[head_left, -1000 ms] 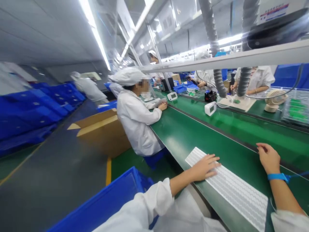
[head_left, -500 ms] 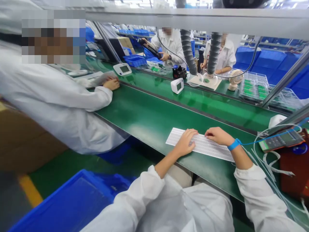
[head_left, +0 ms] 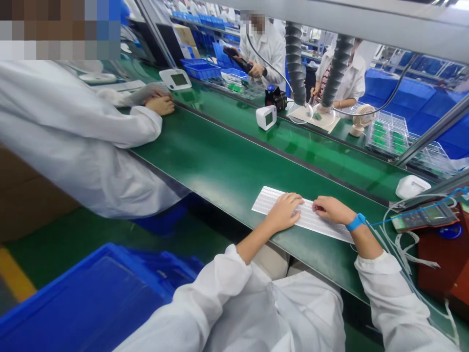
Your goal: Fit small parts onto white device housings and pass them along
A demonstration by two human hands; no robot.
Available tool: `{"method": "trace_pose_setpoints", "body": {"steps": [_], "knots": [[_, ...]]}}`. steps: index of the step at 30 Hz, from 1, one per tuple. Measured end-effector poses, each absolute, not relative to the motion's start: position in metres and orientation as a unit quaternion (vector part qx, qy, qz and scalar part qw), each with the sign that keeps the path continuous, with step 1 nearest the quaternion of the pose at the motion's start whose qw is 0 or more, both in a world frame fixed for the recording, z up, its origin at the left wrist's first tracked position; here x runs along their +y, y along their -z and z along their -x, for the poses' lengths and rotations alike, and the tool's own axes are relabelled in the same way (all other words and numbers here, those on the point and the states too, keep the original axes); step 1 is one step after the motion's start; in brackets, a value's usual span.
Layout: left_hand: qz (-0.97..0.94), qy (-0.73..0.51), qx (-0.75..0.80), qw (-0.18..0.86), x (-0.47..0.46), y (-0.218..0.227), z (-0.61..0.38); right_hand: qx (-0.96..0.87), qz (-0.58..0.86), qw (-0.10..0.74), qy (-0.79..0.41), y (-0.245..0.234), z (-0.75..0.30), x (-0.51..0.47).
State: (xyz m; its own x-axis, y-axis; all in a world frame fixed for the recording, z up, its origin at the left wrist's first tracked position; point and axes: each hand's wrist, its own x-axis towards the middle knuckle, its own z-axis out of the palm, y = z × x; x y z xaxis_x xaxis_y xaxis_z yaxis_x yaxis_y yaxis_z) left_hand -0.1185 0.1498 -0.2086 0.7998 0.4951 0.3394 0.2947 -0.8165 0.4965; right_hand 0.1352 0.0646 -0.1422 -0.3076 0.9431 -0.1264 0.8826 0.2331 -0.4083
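Note:
A long white sheet with rows of fine printed marks (head_left: 266, 199) lies flat on the green bench top, possibly a sheet of labels. My left hand (head_left: 285, 211) rests on its middle, fingers stretched out and thumb apart, holding nothing. Over the right part of the sheet is my right hand (head_left: 331, 209), its fingers curled and the fingertips drawn together. Whatever may be between those fingertips is too small to make out. A blue wrist strap (head_left: 355, 222) with a blue cord circles my right wrist.
A handheld meter (head_left: 425, 217) and loose white tubing (head_left: 399, 244) lie at the right. A white device with a screen (head_left: 266, 118) stands across the bench. At left sits a co-worker in a white coat (head_left: 73, 122), hands on the bench. A blue bin (head_left: 91, 298) is below left.
The camera view has tilted and shifted slightly. My right fingertips look more curled in; my left hand stays on the sheet.

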Motion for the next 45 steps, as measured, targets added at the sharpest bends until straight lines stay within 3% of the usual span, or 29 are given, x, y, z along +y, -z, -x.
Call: {"method": "trace_pose_setpoints", "body": {"steps": [11,15,19,25,28,33,39,45], "knots": [[-0.929,-0.231,0.215,0.193,0.152,0.214,0.123,-0.783,0.581,0.017,-0.22,0.14,-0.124,0.075],[-0.931,-0.229,0.216,0.186,0.155,0.217,0.125,-0.768,0.602,0.042,-0.215,0.144,-0.118,0.075],[-0.933,-0.217,0.214,0.191,0.157,0.218,0.133,-0.734,0.609,0.173,-0.245,0.144,-0.124,0.064],[-0.941,-0.173,0.189,0.222,0.19,0.207,0.13,-0.499,0.619,0.512,-0.324,0.162,-0.151,0.02],[-0.937,-0.16,0.163,0.264,0.213,0.187,0.074,-0.396,0.596,0.603,-0.352,0.178,-0.162,0.01],[-0.9,-0.123,0.077,0.41,0.226,0.158,-0.103,-0.374,0.575,0.628,-0.368,0.192,-0.171,0.02],[-0.92,-0.13,0.081,0.36,0.225,0.153,-0.298,-0.386,0.555,0.627,-0.388,0.201,-0.176,0.03],[-0.941,-0.087,0.051,0.324,0.238,0.157,-0.38,-0.364,0.546,0.636,-0.406,0.212,-0.176,0.039]]}}
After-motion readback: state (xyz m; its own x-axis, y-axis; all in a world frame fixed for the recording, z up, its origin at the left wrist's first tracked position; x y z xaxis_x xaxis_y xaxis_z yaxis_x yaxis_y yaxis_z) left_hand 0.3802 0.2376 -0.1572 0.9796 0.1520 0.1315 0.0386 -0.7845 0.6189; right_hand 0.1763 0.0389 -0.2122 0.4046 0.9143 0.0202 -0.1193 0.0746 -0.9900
